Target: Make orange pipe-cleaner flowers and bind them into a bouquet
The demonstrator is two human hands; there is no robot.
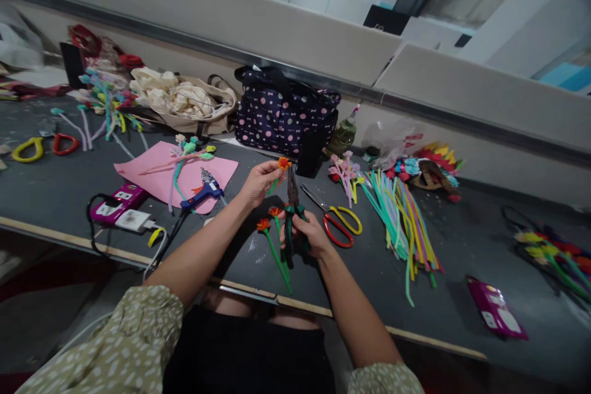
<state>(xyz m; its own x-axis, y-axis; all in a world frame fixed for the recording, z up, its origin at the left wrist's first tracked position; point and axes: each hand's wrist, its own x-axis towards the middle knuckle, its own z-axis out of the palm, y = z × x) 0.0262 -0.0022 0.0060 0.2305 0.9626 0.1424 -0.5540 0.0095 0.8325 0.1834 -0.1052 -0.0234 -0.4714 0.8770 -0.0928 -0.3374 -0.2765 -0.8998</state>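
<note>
Left fingers: the left hand (261, 183) pinches, between thumb and fingertips, a small orange fuzzy flower with a green stem (283, 164), just under its head.
Right fingers: the right hand (311, 235) is wrapped around the handles of the dark metal long-nose pliers with green-and-black grips (292, 188).
Plier nose: it points upward, close beside the flower head; I cannot tell if it bites on anything.
Held flower: it is in the air above the table, between both hands. I judge it very light, soft at the petals, with a stem which bends easily and keeps its bend. The head could be crushed, so the better hold is the stem directly below it.
Pliers: probably heavier and stiff; the grips are the right place to hold.
Near the hands: two orange fuzzy flowers on long green stems (263, 225) lie below; scissors with red and yellow handles (340, 225) lie to the right.
Further out: a loose bundle of multicoloured fuzzy stems (401, 217) to the right; a blue glue gun (201, 194) on a pink sheet (138, 165) to the left; all on the dark grey table (466, 234).
</note>
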